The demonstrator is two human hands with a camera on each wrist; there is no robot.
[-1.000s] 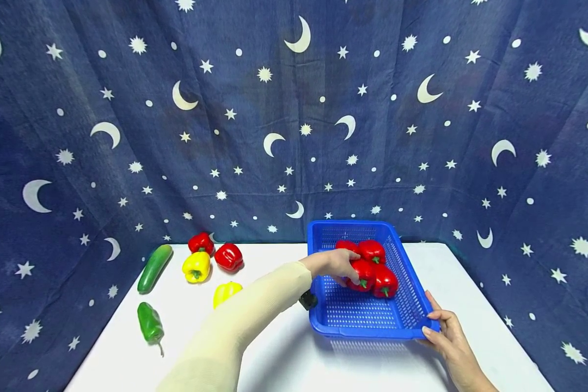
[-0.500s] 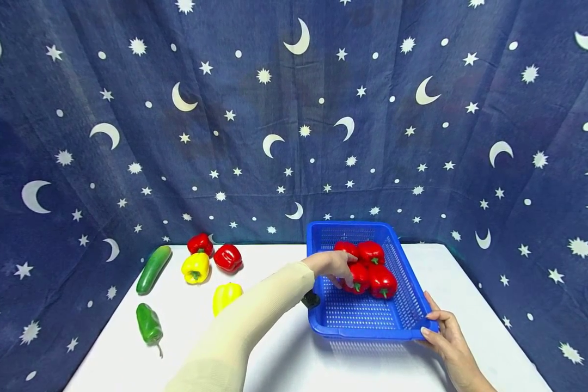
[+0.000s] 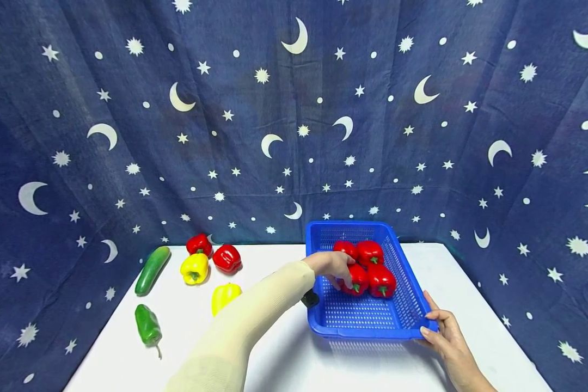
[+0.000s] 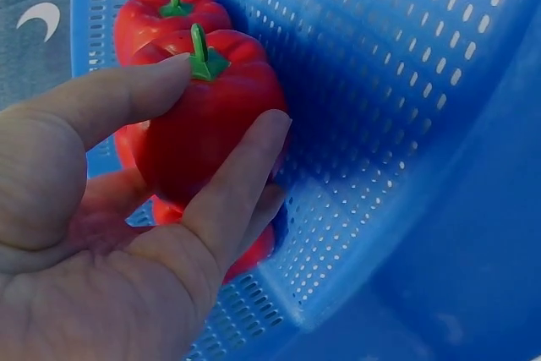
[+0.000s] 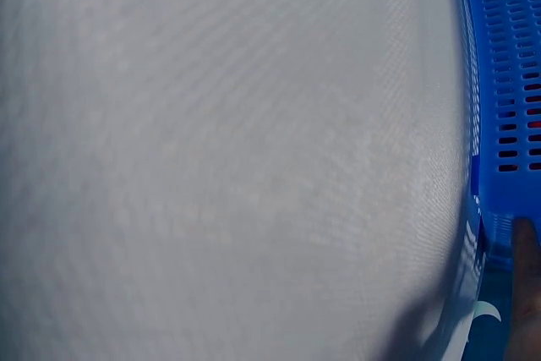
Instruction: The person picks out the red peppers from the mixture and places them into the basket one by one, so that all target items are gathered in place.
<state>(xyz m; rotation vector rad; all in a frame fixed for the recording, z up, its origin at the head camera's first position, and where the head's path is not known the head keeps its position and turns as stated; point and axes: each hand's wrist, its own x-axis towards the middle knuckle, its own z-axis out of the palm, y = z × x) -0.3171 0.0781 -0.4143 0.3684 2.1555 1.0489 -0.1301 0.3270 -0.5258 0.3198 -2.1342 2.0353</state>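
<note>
A blue plastic basket (image 3: pixel 362 333) stands on the white table with several red bell peppers inside. My left hand (image 3: pixel 329 265) reaches over its left rim and holds the front-left red bell pepper (image 3: pixel 356 282). In the left wrist view the thumb lies beside the green stem of that bell pepper (image 4: pixel 211 116), and a finger runs along its other side. Another red bell pepper (image 4: pixel 139 19) sits just behind. My right hand (image 3: pixel 448 340) grips the basket's front right corner, its thumb at the rim. Only one finger (image 5: pixel 526 268) shows in the right wrist view, against the basket wall (image 5: pixel 507 192).
On the table's left lie a cucumber (image 3: pixel 152 270), a green pepper (image 3: pixel 148 325), two red bell peppers (image 3: pixel 199 245) and two yellow bell peppers (image 3: pixel 194 269). The left sleeve (image 3: pixel 255 316) partly covers the nearer yellow one. A star-patterned cloth (image 3: pixel 255 136) hangs behind the table.
My left hand and the front-left red bell pepper have shifted slightly left and towards me inside the basket. My right hand keeps its place at the corner.
</note>
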